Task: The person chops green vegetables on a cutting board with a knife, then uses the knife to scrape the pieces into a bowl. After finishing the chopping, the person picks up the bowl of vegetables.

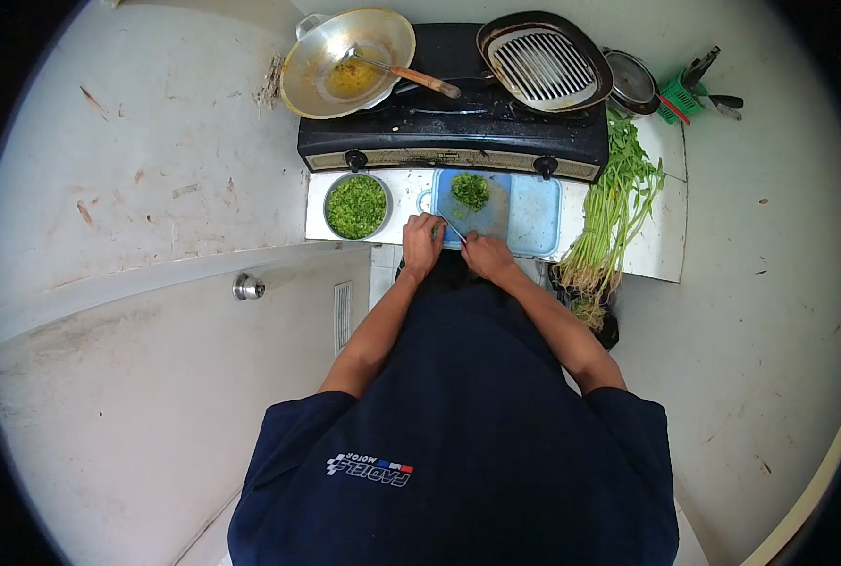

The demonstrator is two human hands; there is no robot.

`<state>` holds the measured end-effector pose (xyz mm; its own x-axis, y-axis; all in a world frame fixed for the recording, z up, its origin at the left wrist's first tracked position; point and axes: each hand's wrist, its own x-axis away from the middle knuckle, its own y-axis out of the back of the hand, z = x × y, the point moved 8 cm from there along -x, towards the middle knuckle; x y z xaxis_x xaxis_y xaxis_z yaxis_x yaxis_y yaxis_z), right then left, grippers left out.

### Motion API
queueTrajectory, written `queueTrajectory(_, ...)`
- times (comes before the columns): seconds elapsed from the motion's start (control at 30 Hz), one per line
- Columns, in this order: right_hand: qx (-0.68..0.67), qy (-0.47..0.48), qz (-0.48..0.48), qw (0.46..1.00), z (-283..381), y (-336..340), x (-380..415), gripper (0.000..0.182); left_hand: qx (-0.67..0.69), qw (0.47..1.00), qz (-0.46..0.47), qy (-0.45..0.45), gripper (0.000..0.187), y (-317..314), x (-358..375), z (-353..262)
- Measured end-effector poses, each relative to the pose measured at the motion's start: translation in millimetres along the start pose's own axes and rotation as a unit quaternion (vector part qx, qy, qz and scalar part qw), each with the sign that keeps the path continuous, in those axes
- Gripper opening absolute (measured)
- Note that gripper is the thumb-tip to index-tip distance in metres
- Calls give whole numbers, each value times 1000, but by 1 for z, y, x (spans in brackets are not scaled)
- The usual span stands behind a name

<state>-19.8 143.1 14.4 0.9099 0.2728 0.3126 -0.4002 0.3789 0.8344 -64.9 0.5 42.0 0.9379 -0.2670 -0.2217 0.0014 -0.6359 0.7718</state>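
On the counter lies a blue cutting board (535, 217), with a small heap of chopped greens (470, 191) on it. My right hand (488, 257) grips a knife (454, 229) at the board's near edge, its blade slanting up and left. Just left of the blade, my left hand (422, 245) has its fingers curled at the board's near left corner. A bit of green shows under those fingertips; most of what they hold is hidden. A round bowl (389, 209) full of chopped greens (355, 207) stands left of the board.
Behind the board is a black gas stove (454, 141) carrying a wok (298, 80) with a spatula (420, 79) and a grill pan (543, 66). Long leafy greens with roots (611, 212) lie at right. Farther right are a pot (631, 83) and a green utensil basket (677, 94).
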Motion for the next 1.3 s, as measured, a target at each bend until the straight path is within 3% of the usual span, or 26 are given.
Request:
queueTrajectory(0.2,24,35,-52,998,2,0,-1,29,8,1000,-8,4,6,2,-1,1)
queueTrajectory(0.5,-13,-21,-25,999,-12,6,4,31,-10,1000,-14,5,5,4,-1,-2)
queueTrajectory(1.3,5,8,-5,1000,-4,-2,5,32,-57,998,24,-25,12,3,7,-5)
